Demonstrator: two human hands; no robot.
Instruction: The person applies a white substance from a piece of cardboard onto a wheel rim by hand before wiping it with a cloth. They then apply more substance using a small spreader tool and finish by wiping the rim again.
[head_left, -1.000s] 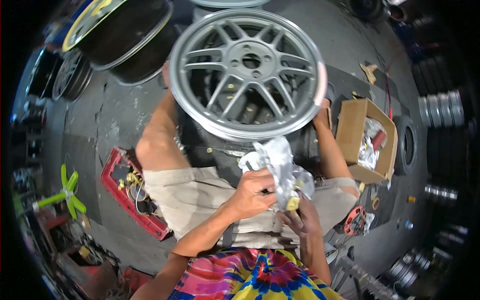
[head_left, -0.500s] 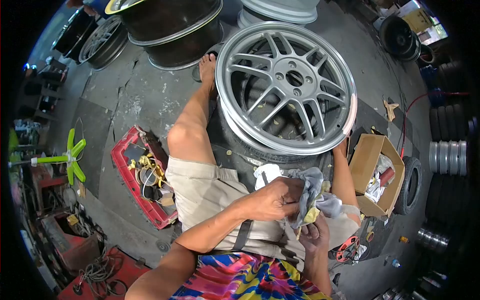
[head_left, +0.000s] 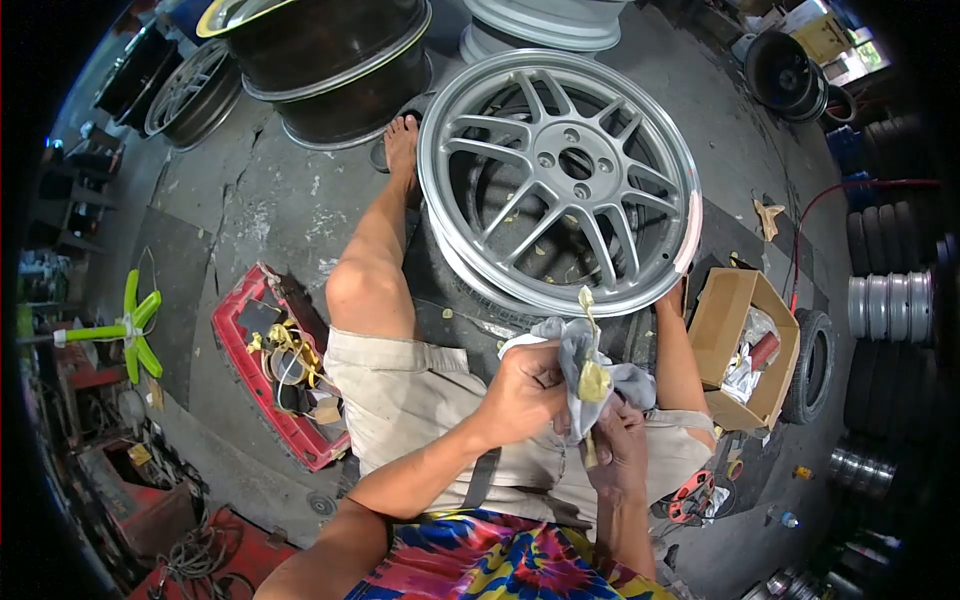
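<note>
Left hand (head_left: 522, 392) and right hand (head_left: 622, 452) — fingers gripping grey cloth (head_left: 632, 383). Yellow strip (head_left: 594, 381) against it — long axis near to far, far tip toward wheel (head_left: 553, 142).

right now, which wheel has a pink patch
The silver spoked wheel lying face up at upper centre: a pink patch runs along its right edge. The yellow-lipped wheel upper left and pale wheel at the top edge show none.

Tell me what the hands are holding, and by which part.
A grey rag: the left hand grips its left side, the right hand its lower part. Whether either pinches the yellow strip is unclear.
</note>
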